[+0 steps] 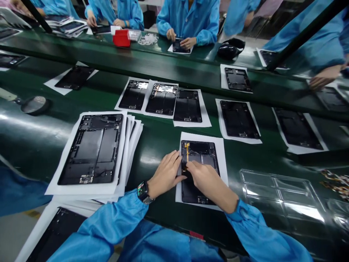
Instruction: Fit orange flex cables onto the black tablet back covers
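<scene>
A black tablet back housing (196, 185) lies on a white paper sheet (222, 160) in front of me. An orange flex cable (188, 150) runs down the upper left part of it. My right hand (207, 182) is over the housing, its fingers pinched at the cable's lower end; the fingertips are partly hidden. My left hand (166, 173) rests against the housing's left edge, fingers stretched out and thumb apart, holding nothing. A watch (142, 191) is on my left wrist.
A stack of housings between papers (95, 153) stands left. More housings (188, 105) lie on the green bench beyond. A clear plastic tray (283, 196) and loose flex cables (336, 183) are at right. A magnifier (34, 104) lies far left. Co-workers in blue sleeves (188, 18) sit opposite.
</scene>
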Demonstrator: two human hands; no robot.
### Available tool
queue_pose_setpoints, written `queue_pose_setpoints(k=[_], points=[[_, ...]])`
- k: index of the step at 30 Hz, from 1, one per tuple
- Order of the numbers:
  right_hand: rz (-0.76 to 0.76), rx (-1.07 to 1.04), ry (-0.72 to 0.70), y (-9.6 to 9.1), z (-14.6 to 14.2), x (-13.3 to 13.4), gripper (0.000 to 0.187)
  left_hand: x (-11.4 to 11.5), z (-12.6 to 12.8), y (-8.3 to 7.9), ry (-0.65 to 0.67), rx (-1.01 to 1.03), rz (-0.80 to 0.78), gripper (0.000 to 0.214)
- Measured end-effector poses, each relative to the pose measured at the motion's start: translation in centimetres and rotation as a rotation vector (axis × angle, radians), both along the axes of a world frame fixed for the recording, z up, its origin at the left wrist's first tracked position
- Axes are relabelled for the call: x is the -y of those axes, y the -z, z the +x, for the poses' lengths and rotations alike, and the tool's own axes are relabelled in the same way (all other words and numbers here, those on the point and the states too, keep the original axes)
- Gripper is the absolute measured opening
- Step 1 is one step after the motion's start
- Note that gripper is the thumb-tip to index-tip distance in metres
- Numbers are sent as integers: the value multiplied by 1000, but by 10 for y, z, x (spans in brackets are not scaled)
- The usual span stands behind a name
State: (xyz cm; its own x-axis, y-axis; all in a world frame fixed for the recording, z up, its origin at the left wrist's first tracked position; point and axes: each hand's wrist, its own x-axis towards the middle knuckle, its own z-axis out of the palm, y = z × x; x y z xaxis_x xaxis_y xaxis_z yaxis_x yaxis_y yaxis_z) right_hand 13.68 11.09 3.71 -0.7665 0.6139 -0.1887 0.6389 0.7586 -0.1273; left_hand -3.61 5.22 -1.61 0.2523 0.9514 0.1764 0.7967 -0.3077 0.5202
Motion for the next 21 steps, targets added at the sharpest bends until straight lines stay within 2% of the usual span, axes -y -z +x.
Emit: queue_pose_setpoints(k=[6, 15, 18, 21], points=[[-68, -93, 116, 10, -2, 4, 13, 0, -1, -1, 21, 27, -35, 86], [-168, -418, 197, 24, 17, 12, 19, 1, -1, 1, 23, 24, -18, 83], [-152, -396, 186, 27, 15, 14, 19, 0, -1, -1, 19, 19, -27, 84], [-89, -285, 164, 23, 4, 17, 17, -1, -1, -2, 16, 5, -38, 85]])
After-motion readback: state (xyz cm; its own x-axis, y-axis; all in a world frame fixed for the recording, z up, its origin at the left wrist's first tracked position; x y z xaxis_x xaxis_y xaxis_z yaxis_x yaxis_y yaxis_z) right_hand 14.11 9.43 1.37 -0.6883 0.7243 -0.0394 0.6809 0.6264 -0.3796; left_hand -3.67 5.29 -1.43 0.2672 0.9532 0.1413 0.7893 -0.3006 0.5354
